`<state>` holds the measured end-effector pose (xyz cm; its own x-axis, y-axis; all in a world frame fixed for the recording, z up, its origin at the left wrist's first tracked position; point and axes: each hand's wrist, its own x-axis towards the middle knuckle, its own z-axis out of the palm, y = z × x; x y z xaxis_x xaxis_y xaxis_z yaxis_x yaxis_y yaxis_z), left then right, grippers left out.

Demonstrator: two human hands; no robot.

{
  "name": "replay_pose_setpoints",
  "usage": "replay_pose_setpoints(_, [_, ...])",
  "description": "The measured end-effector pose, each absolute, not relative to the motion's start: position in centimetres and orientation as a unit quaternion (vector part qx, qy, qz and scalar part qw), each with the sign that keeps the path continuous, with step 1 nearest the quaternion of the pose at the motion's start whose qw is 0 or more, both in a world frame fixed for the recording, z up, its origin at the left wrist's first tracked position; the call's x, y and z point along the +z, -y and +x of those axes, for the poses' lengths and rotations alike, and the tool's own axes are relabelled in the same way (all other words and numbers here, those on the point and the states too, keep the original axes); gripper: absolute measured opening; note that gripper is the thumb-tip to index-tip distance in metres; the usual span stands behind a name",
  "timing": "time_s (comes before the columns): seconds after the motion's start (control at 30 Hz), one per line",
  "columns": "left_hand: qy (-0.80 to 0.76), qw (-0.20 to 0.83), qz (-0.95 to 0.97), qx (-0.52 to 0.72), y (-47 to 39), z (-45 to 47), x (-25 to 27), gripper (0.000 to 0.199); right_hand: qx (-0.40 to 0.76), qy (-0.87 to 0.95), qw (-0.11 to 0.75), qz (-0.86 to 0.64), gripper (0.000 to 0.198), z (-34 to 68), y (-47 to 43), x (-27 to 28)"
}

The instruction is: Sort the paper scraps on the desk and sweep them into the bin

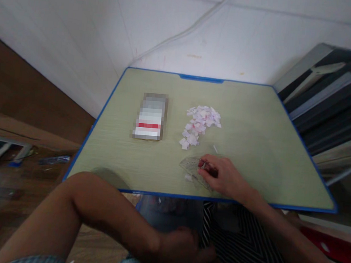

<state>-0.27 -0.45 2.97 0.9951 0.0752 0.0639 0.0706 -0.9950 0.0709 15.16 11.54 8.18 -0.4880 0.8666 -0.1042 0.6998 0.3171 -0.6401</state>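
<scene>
My right hand (225,176) is over the near part of the board, fingers curled into a pinch. At its fingertips is something small and reddish that I cannot make out. Beneath and beside those fingers is a clear protractor (189,164), partly covered by the hand. A small paper scrap (188,177) shows at its near edge, and a thin white strip (216,149) lies just beyond the hand. Farther off, torn white and pinkish paper pieces (202,117) form a loose pile. Below the board's front edge, my left hand (187,252) rests over my lap, dim, its fingers partly hidden.
A box-like thing (150,117), blurred out by pixels, stands on the left of the blue-edged board (256,113). A white wall with a cable (186,31) rises behind. Dark stacked panels (333,95) lean at the right. Wooden floor (45,202) shows at left.
</scene>
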Motion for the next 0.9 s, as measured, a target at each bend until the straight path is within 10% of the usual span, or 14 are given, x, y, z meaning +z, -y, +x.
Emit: replay_pose_setpoints(0.9, [0.002,0.041,0.998,0.050,-0.3,0.0,2.3,0.037,0.370,0.879,0.077,-0.290,0.032,12.9,-11.0,7.0])
